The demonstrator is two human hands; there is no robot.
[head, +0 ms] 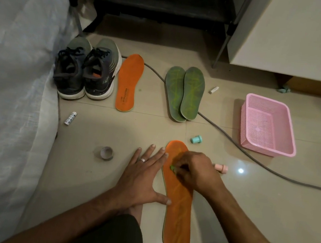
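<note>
A white bed sheet [12, 78] is noted at the far left, well apart from the fingers. A printed white tube [70, 118] is seen lying on the floor [85, 172] beside it. A tape roll [106, 153] is found just left of the left hand [142, 179]. Beyond that hand, a pair of shoes [85, 72] and a far orange insole [129, 82] are set side by side, well clear of it.

The left hand is laid flat on the floor, its fingers [149, 155] straight and spread apart. Its thumb is pressed on the left edge of the near orange insole [179, 218]. This insole is laid lengthwise on the floor, just right of the left fingers and under the right ones. The fingers [182, 166] of the right hand [196, 171] are curled together and clamped on a small green piece [173, 168], which is held against the insole's front part.

A teal cap [196, 139] is recorded just beyond the right fingers. Two overlapped green insoles [183, 93] and a short pale tube [213, 90] are noted farther beyond. A pink stick [221, 168] is seen just right of the right hand, partly hidden by it. A grey cable [235, 143] is run across the floor farther right. A pink basket [261, 140] is set past it, well apart from the fingers.
</note>
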